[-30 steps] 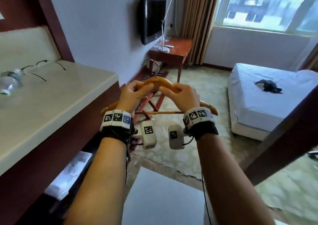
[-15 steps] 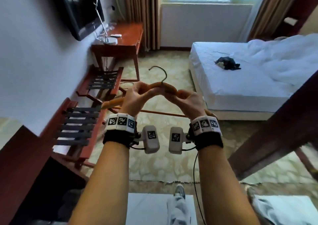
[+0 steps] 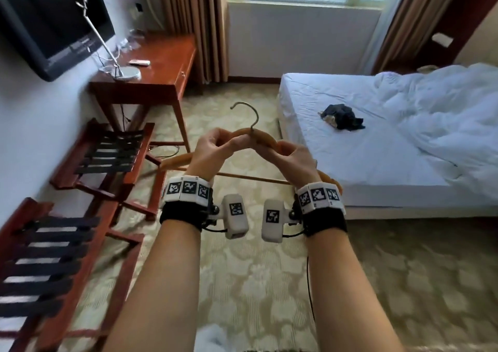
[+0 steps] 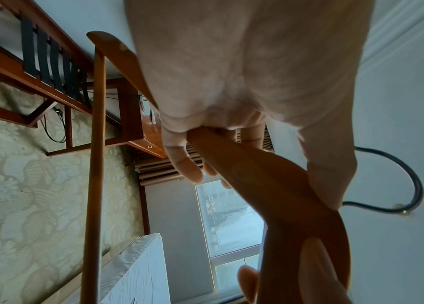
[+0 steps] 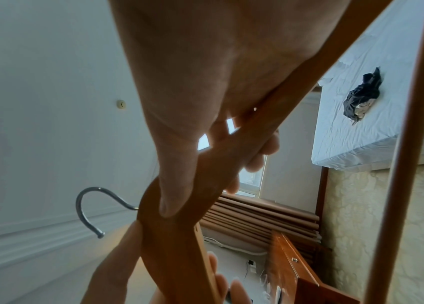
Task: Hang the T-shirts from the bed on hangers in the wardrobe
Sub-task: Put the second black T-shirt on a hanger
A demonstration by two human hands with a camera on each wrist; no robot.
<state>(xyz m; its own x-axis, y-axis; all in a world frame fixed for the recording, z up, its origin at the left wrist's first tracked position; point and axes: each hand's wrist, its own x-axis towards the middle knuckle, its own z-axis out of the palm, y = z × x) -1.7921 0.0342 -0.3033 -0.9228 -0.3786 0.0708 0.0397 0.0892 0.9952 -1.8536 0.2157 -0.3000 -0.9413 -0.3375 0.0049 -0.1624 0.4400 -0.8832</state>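
Orange-brown wooden hanger (image 3: 265, 138); white bed (image 3: 358, 147) bearing a dark T-shirt (image 3: 342, 116); beside the bed, cream floral carpet (image 3: 269, 284).

— How many hangers (image 3: 262, 136)?
— One, with two hands on it.
— Garments on the bed (image 3: 377, 147)?
— One dark bundle (image 3: 342, 116).
— Luggage racks (image 3: 107, 152)?
— Two; one desk (image 3: 159, 66), one television (image 3: 51, 23).

- Both forearms are bare, with no sleeves.
- The left hand (image 3: 213, 152) has a black wrist strap behind it, topped by a white band of black-and-white square markers.
- The right hand (image 3: 289, 160) wears the same strap and marker band.
- A white rounded camera pod with one square marker juts inward from each strap.
- Thin black cables run from the pods; one trails along the right forearm.
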